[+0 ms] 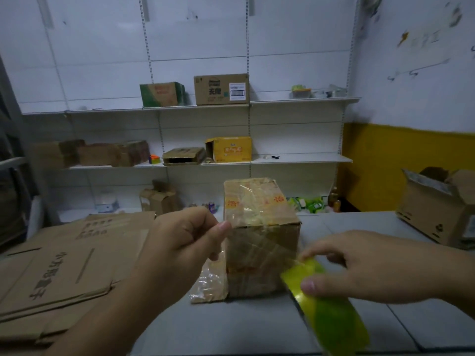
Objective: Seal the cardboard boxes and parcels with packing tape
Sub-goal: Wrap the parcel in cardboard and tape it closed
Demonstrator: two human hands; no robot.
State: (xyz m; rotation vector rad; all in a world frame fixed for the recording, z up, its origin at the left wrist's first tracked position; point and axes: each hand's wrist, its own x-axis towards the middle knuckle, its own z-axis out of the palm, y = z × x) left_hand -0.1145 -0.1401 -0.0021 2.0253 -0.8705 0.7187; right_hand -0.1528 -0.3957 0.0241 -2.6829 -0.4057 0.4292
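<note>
A small cardboard box (262, 227) wrapped in clear tape stands on the grey table (231, 327) in the middle of the view. My left hand (180, 242) is at the box's upper left edge and pinches a loose strip of clear tape (213, 276) that hangs down the box's left side. My right hand (365, 268) grips a yellow-green roll of packing tape (326, 307) beside the box's lower right corner, with tape stretched from the roll to the box.
Flattened cardboard sheets (59, 268) lie on the table at the left. An open cardboard box (439, 206) stands at the right edge. Wall shelves (295, 159) behind hold several boxes and small items.
</note>
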